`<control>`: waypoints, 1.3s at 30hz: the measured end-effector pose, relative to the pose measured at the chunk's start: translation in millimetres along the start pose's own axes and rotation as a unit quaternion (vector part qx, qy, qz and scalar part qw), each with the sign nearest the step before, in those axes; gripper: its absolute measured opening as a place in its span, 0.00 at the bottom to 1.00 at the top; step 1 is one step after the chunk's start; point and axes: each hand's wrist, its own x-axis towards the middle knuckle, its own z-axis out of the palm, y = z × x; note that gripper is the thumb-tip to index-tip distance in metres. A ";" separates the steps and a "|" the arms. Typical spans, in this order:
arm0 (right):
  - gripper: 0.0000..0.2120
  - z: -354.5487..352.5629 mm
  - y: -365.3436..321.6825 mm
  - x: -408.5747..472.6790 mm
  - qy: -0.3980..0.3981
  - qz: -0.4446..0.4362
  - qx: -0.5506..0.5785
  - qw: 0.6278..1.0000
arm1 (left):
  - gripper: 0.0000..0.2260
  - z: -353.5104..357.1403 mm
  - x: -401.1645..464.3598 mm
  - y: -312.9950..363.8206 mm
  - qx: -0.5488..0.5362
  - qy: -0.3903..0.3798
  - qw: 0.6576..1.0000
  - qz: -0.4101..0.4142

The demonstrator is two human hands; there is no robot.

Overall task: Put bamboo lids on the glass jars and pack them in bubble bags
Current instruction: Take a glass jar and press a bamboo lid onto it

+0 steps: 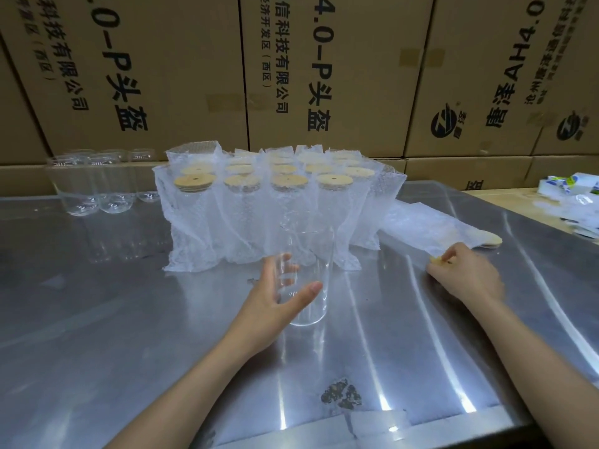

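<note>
Cardboard boxes (324, 76) at back: "4.0-P头盔", "科技有限公司", "(西区)".

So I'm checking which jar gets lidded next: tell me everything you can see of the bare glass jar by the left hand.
The glass jar is a tall, clear, straight-sided cylinder with a rounded base, standing upright on the steel table, open-topped with no lid and no bubble bag. It looks empty. It stands in front of the bagged, lidded jars. The left hand is at its lower half, thumb in front and fingers seen through the glass.
</note>
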 end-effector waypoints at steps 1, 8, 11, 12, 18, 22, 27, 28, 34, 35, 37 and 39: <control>0.11 -1.3 -3.0 -2.5 0.009 -0.025 0.031 0.999 | 0.38 0.2 0.1 0.4 -0.001 0.000 1.000 -0.001; 0.13 -13.1 -63.0 -55.7 0.072 -0.281 0.325 0.900 | 0.33 1.7 1.8 2.0 0.013 -0.005 1.000 -0.001; 0.15 -21.9 -98.7 -86.0 0.058 -0.362 0.386 0.846 | 0.34 1.2 2.9 2.1 0.013 -0.006 1.000 -0.001; 0.15 -24.9 -111.6 -95.2 0.050 -0.384 0.394 0.834 | 0.34 1.1 2.9 2.0 0.011 -0.005 1.000 0.000; 0.13 -26.8 -160.9 -120.7 -0.011 -0.466 0.334 0.820 | 0.37 0.0 2.0 3.1 0.009 -0.011 1.000 0.004; 0.13 -19.8 -157.1 -118.3 -0.008 -0.459 0.315 0.830 | 0.37 -0.5 1.9 4.0 0.017 -0.013 1.000 0.003; 0.19 -17.9 -151.1 -117.0 0.032 -0.486 0.252 0.837 | 0.36 1.1 1.3 3.8 0.013 -0.013 1.000 0.005; 0.20 -18.1 -151.7 -117.0 0.041 -0.488 0.245 0.837 | 0.35 0.9 1.3 3.4 0.011 -0.014 1.000 0.006; 0.20 -13.8 -151.9 -118.7 0.062 -0.491 0.252 0.831 | 0.34 1.0 1.4 2.1 0.013 -0.015 1.000 0.002; 0.20 -11.9 -151.6 -118.5 0.066 -0.492 0.257 0.829 | 0.34 1.1 1.7 2.0 0.012 -0.014 1.000 0.003; 0.19 -7.3 -150.0 -117.7 0.073 -0.495 0.274 0.821 | 0.36 1.3 2.0 1.8 0.011 -0.012 1.000 0.003; 0.18 -1.0 -145.2 -116.6 0.089 -0.502 0.298 0.807 | 0.36 1.7 2.3 1.2 0.008 -0.011 1.000 0.003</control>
